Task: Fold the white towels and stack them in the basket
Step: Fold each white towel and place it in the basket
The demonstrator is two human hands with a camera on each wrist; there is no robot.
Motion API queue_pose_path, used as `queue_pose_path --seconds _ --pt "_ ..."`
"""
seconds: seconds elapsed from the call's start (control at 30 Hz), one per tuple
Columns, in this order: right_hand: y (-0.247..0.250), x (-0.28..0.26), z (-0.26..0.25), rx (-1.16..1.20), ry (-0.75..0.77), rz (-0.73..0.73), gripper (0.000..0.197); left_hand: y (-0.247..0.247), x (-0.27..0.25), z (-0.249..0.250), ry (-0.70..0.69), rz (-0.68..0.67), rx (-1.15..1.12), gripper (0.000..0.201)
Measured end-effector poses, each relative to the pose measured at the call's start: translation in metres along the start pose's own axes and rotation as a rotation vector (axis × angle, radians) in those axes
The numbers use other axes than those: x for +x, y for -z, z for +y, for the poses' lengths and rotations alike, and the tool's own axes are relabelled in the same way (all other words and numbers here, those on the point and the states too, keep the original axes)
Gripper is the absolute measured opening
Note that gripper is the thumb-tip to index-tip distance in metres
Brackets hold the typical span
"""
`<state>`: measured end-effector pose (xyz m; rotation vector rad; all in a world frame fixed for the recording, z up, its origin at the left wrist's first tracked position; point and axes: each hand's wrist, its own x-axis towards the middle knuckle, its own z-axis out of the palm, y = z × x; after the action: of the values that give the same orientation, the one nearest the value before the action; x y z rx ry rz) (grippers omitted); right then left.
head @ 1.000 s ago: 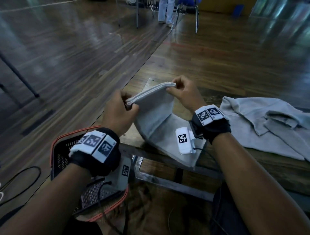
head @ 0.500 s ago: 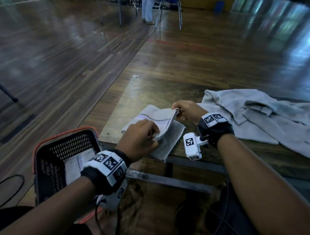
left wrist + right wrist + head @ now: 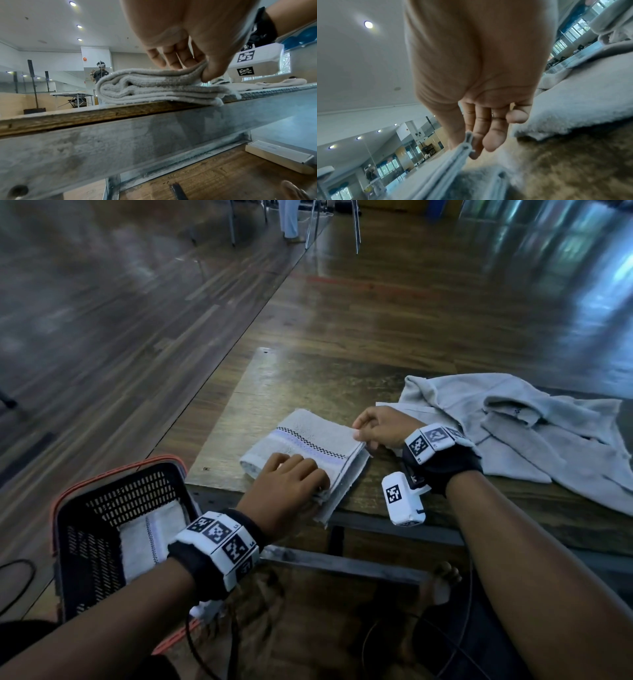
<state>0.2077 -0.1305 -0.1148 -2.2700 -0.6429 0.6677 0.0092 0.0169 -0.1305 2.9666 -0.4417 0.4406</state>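
Observation:
A folded white towel (image 3: 308, 445) with a checked stripe lies flat at the table's near left edge, its layers stacked (image 3: 154, 88). My left hand (image 3: 308, 474) rests on its near corner, fingers on top and thumb tucked under the upper layers (image 3: 193, 67). My right hand (image 3: 359, 433) pinches the towel's far right corner; the thin edge (image 3: 467, 143) shows between thumb and fingers. A black basket with an orange rim (image 3: 85, 508) stands on the floor at the lower left. Inside it lies another folded towel (image 3: 150, 535).
A heap of unfolded white towels (image 3: 513, 433) covers the table's right side, close behind my right wrist. The wooden table (image 3: 308, 364) has a metal frame (image 3: 154, 135) under its front edge. Cables trail on the floor, and chair legs (image 3: 356, 231) stand far back.
The towel was held up in the air by both hands, then was folded over and lowered. It now lies flat on the table with both hands still on its corners.

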Motion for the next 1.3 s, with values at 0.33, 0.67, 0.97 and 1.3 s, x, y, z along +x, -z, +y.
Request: queue_pose_path --seconds 0.33,0.67,0.97,1.3 --pt "-0.005 -0.01 0.01 -0.205 -0.031 -0.051 0.019 -0.006 -0.003 0.004 -0.13 -0.186 -0.018 0.029" --pt "-0.042 -0.076 -0.032 -0.539 0.217 0.08 0.02 0.009 0.04 -0.076 0.219 -0.237 -0.106 0.043" --pt "-0.079 -0.113 0.004 -0.828 0.383 0.037 0.05 -0.005 0.04 -0.081 0.134 -0.439 0.158 0.05" --pt "-0.024 -0.057 0.032 -0.455 0.109 0.261 0.02 0.012 0.042 -0.054 0.231 -0.512 -0.31 0.037"
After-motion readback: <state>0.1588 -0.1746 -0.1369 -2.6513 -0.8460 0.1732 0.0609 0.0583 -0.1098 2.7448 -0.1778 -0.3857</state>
